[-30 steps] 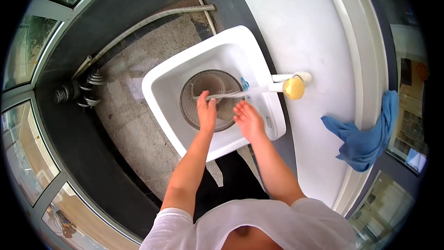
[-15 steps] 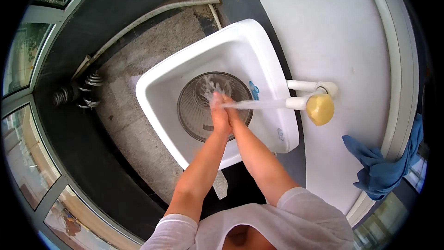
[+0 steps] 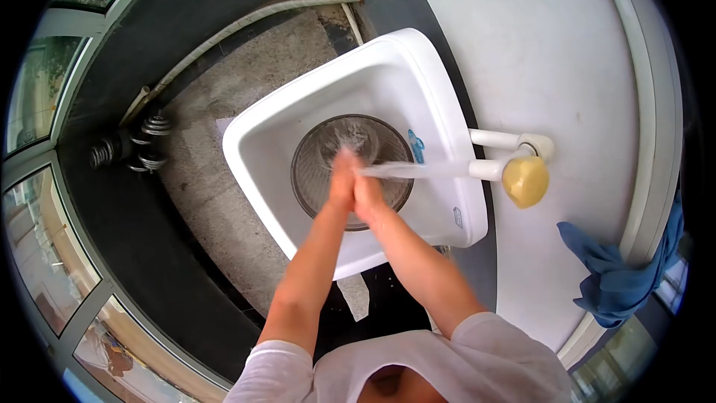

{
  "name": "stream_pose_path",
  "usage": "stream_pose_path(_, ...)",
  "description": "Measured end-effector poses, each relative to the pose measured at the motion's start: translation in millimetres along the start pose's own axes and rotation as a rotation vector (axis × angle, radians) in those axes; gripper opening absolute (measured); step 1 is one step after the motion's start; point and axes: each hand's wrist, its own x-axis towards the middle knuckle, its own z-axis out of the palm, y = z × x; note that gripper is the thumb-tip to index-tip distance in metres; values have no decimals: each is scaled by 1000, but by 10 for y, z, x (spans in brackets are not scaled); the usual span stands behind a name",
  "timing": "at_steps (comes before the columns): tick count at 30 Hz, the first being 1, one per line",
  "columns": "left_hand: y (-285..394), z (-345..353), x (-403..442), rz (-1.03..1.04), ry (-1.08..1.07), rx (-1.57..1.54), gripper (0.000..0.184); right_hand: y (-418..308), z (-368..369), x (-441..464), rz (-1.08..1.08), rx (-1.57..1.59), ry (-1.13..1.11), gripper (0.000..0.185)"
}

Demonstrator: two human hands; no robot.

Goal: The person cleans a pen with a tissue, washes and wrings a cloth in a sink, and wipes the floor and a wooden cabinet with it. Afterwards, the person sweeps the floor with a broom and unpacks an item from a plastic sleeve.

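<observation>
Water from a white tap with a yellow knob point(image 3: 526, 181) streams onto my two hands, which are pressed together over a white sink point(image 3: 261, 168). My left hand point(image 3: 343, 179) and my right hand point(image 3: 366, 192) meet palm to palm, with fingers stretched out and smeared by motion and splashing. Nothing shows in either hand. Beneath them a round, ribbed transparent basin point(image 3: 313, 186) rests in the sink, and water splashes inside it. A small blue sticker point(image 3: 415, 146) is on the sink's inner wall, right of the basin.
A blue cloth point(image 3: 615, 272) hangs over the ledge at the right. Dumbbells point(image 3: 149, 142) stand on the floor by the dark wall at the left. A pale pipe point(image 3: 246, 24) runs behind the sink. Windows line the left side.
A second ago my hands were apart over the basin; they have come together in the stream. The sink, tap and cloth now appear further right or lower as the view shifted.
</observation>
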Motion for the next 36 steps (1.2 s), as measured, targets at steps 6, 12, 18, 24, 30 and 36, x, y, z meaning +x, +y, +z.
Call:
stream_pose_path(6, 336, -13, -35, -256, -63, -319, 29, 64, -162, 183, 8, 413, -121, 24)
stream_pose_path(12, -90, -234, 180, -297, -361, -636, 22, -30, -93, 238, -88, -313, 67, 28)
stream_pose_path(18, 171, 199, -77, -134, 65, -248, 28, -309, -244, -321, -606, -911, -32, 30)
stream_pose_path(24, 345, 236, -304, -95, 90, 131, 34, -1436, -99, -1881, -1126, -1144, 167, 48)
stream_pose_path(30, 69, -11, -445, -113, 189, 44, 36, -2332, 423, -2129, -1420, -1962, -38, 36)
stream_pose_path(36, 140, -46, -716, -126, 99, 38, 35, -2470, 586, -2120, -1094, -1937, 257, 35)
